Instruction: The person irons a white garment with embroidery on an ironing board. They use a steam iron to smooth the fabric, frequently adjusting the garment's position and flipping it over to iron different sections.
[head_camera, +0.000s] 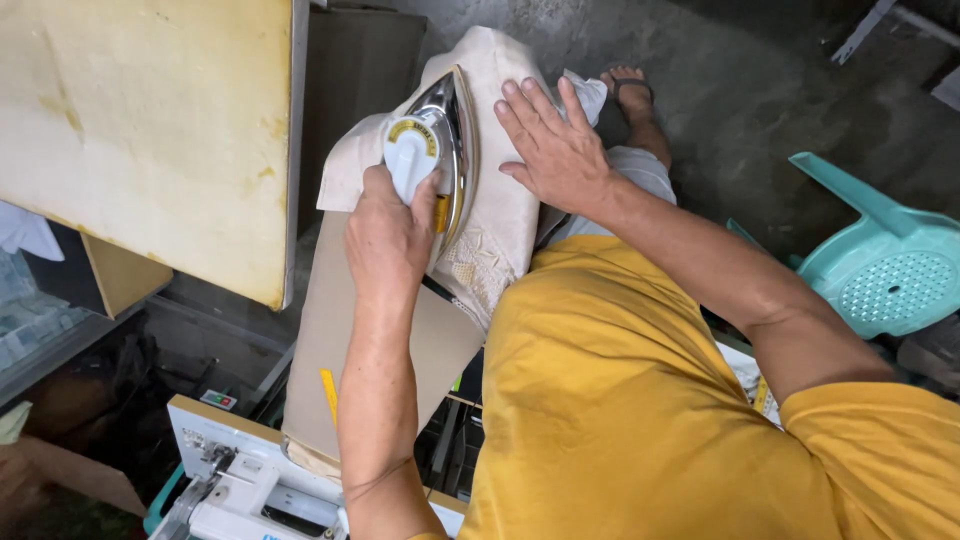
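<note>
Left hand (388, 235) grips iron (440, 150) handle; right hand (553, 148) open, flat on cream cloth (500, 215).

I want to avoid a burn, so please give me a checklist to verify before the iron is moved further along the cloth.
1. Left hand holds the iron by its handle: ok.
2. Right hand lies flat on the cream cloth, beside the iron, not touching it: ok.
3. Cloth lies on the padded board: ok.
4. Cord free of the path: cannot tell.
5. Iron heat: cannot tell.
</note>
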